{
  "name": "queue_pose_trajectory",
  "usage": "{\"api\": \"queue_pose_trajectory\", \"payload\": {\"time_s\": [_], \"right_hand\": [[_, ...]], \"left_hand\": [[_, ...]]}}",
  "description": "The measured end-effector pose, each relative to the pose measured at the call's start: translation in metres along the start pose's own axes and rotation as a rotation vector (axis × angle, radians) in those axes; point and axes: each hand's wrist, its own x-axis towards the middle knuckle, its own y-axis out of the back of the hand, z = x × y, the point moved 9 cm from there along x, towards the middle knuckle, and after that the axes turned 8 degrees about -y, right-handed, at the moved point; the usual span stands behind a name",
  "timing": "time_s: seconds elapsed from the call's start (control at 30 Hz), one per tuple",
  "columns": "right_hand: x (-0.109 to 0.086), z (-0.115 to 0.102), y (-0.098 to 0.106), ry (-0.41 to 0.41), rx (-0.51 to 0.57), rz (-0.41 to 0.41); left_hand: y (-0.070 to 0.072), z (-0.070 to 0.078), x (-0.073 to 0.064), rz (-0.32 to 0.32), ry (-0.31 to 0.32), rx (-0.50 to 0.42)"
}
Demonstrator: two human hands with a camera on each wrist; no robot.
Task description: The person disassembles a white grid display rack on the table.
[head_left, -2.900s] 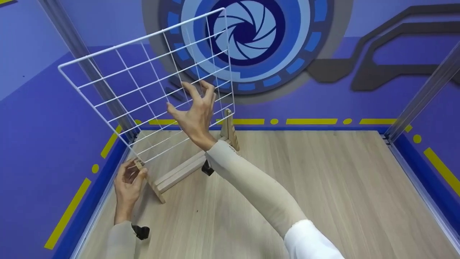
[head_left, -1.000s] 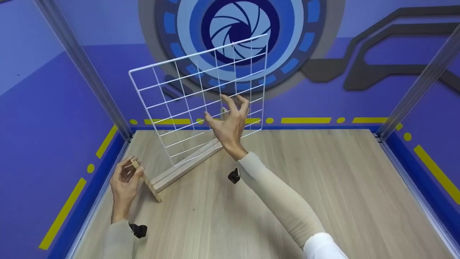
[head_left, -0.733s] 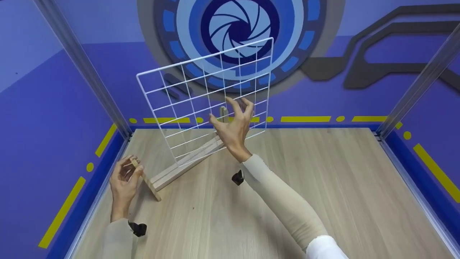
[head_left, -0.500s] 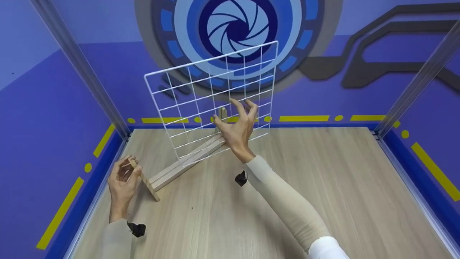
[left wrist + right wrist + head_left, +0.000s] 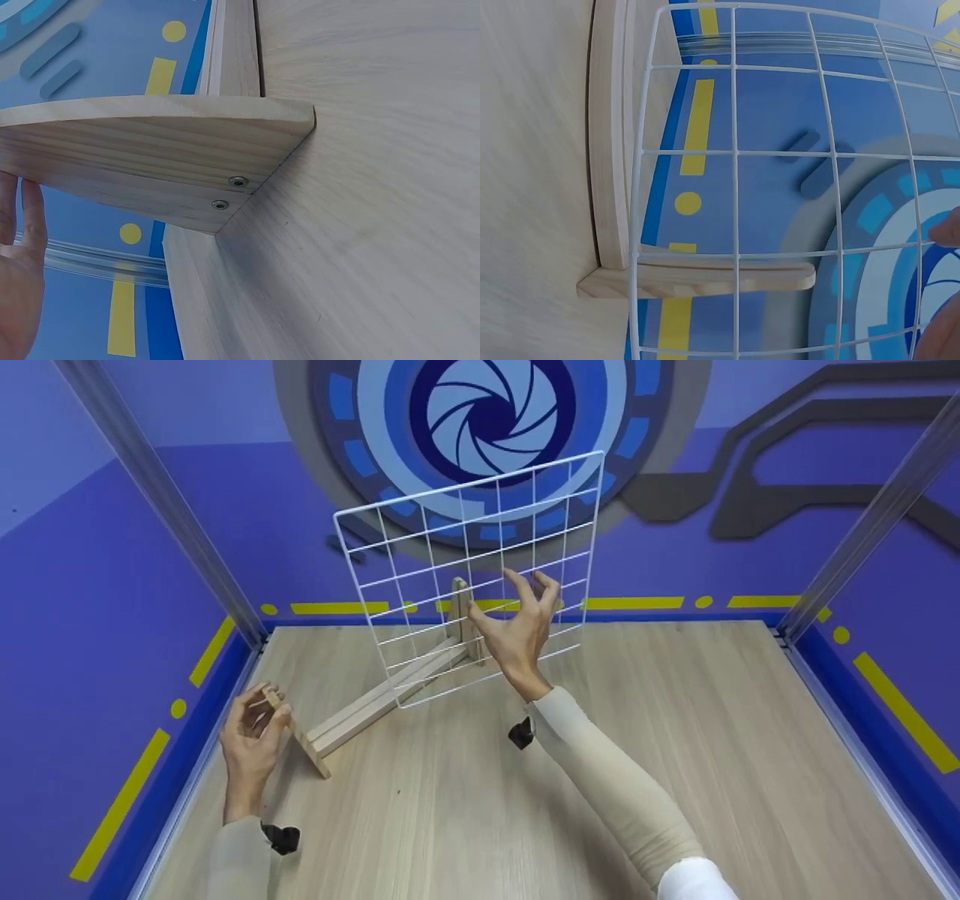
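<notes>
In the head view my left hand (image 5: pixel 251 746) pinches the upper end of the near wooden upright (image 5: pixel 306 746) on a stand, thumb on one side and fingers on the other. Two screws show low on that upright (image 5: pixel 165 139) in the left wrist view. A crossbar (image 5: pixel 386 695) runs back to the far upright (image 5: pixel 459 607). My right hand (image 5: pixel 517 637) grips a white wire grid panel (image 5: pixel 467 558) by its inner wires, with thumb and fingers curled. The panel is tilted, its lower edge overlapping the crossbar and far upright in the head view.
The stand rests on the left part of a wood-grain tabletop (image 5: pixel 600 750). Blue printed walls (image 5: pixel 202 525) and metal corner posts (image 5: pixel 172 521) enclose the back and sides. A black wrist camera (image 5: pixel 281 838) sits on the left sleeve.
My right hand has carried the grid panel rightward and lower, so its corner has left the near upright. My left hand stays on the upright; the stand has hardly moved.
</notes>
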Motion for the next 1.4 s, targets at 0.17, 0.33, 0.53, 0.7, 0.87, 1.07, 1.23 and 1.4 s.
{"api": "queue_pose_trajectory", "payload": {"time_s": [0.17, 0.33, 0.53, 0.7, 0.87, 1.07, 1.23, 1.4], "right_hand": [[0.0, 0.007, 0.007, 0.004, -0.007, 0.013], [-0.001, 0.013, 0.011, 0.004, -0.012, 0.016], [-0.003, 0.021, 0.016, -0.017, -0.035, 0.02], [-0.005, 0.03, 0.018, -0.025, -0.062, 0.02], [-0.007, 0.038, 0.021, -0.038, -0.102, 0.03], [-0.007, 0.047, 0.028, -0.05, -0.126, 0.05], [-0.008, 0.056, 0.033, -0.061, -0.131, 0.063], [-0.009, 0.065, 0.04, -0.08, -0.147, 0.077]], "left_hand": [[0.001, 0.001, 0.0, -0.003, -0.015, -0.008], [0.0, 0.002, -0.001, -0.005, -0.029, -0.031], [-0.002, 0.0, 0.001, 0.01, -0.01, -0.042], [-0.001, 0.0, 0.001, 0.015, 0.002, -0.014], [0.0, 0.0, 0.0, 0.002, 0.012, 0.006], [-0.001, 0.005, 0.0, -0.001, 0.004, 0.009], [0.001, 0.001, 0.0, 0.008, 0.009, -0.015], [0.001, -0.001, 0.0, 0.006, -0.009, -0.02]]}}
